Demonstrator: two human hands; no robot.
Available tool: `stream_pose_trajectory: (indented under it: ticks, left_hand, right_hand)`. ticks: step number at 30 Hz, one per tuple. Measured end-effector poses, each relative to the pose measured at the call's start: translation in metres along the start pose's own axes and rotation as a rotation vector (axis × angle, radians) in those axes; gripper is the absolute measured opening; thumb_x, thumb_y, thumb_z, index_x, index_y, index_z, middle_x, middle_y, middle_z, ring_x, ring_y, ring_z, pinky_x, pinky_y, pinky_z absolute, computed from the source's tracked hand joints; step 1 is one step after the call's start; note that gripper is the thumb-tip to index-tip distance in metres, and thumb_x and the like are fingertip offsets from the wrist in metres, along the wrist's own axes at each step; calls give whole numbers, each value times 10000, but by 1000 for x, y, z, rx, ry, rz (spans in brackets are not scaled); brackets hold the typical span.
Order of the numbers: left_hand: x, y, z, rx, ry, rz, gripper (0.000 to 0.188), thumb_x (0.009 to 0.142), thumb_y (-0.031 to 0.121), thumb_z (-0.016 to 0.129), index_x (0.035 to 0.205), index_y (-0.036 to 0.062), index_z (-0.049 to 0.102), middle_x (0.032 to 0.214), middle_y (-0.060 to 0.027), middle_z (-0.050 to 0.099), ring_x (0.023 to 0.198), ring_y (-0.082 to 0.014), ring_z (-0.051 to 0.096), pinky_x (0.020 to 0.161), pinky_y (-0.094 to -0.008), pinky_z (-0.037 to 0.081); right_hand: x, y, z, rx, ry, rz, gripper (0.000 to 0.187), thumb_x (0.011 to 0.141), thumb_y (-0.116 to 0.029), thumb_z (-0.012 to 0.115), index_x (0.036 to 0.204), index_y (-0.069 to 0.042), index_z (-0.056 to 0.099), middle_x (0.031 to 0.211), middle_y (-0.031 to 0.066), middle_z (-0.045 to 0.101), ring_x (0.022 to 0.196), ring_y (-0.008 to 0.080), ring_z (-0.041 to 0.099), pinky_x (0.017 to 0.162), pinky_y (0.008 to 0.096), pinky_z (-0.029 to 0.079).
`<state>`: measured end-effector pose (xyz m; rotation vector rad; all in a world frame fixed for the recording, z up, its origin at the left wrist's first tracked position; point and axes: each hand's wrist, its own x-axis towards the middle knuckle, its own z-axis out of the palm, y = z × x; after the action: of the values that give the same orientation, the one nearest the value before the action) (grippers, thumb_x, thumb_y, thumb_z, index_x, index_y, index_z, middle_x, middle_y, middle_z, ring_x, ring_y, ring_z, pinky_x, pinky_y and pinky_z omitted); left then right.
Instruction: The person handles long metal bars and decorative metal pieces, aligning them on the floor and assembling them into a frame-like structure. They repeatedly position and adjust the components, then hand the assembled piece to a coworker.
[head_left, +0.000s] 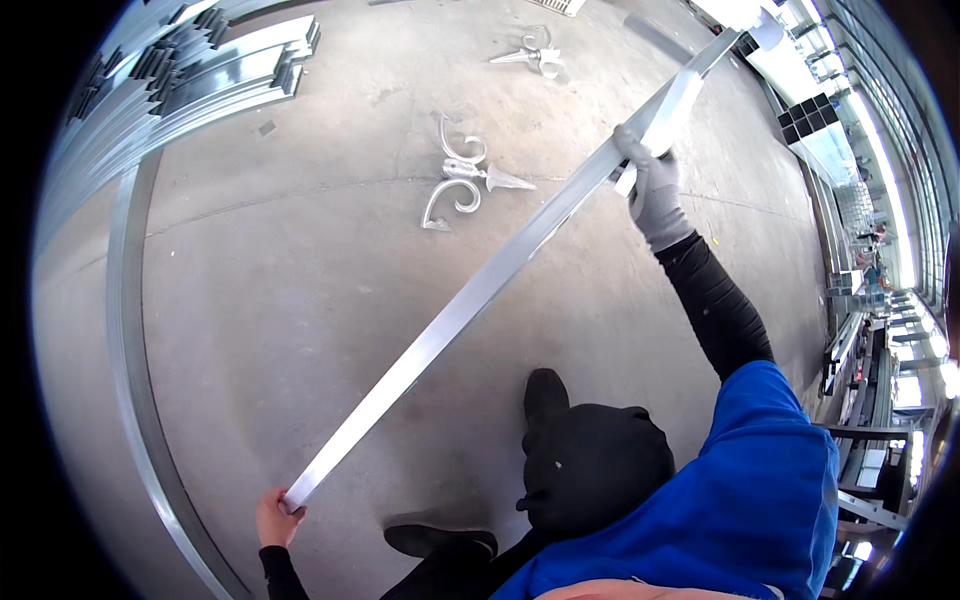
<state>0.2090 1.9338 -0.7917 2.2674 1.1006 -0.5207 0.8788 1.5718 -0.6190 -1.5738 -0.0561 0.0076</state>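
Observation:
A long, straight silver metal bar (450,325) slants across the view, from the lower left up to the far right, held above the concrete floor. Its near end sits in my bare left hand (275,520), thumb and fingers closed around it. My right hand (655,195), in a grey glove, grips the bar farther up, with more of its length reaching beyond the hand. Just below the gloved fingers shows a small white piece (626,181) whose kind I cannot make out. Parts of the right fingers are hidden behind the bar.
Two silver ornaments with scrolls and a pointed tip, one nearer (462,172) and one farther (541,53), lie on the floor. Metal profiles (240,65) are stacked at far left, above a long floor-level rail (130,300). Square tubes (810,115) are bundled at right. My shoes (545,395) stand below.

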Motion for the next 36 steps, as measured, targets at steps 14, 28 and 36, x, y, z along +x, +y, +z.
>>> stream_pose_trajectory:
  ticks: [14,28,36]
  left_hand:
    - [21,156,64,-253,-209,305,490,665,83,669,1149,77,596,807,-189,655,753,-366,675,695,-457,531]
    - [-6,89,48,88,74,460,361,620,41,601,966,140,566,745,-111,582,711,-388,587,588,-501,444]
    - [6,114,56,118,-52,655,369,605,72,669,952,166,585,699,-58,553,668,-326,579,596,-457,422]
  right_hand:
    - [-120,91,-17,-319,-677,260,278,856,-199,763,998,12,651,1041,134,660,955,265,675,838,397,571]
    - [24,143,-38,-1047,-904,241,410,743,-360,863,910,-6,742,1000,115,735,839,168,662,729,322,541]
    - [130,114,4,-786,-277,-270,530,794,-411,825,1143,-31,707,895,82,657,806,170,628,717,337,506]
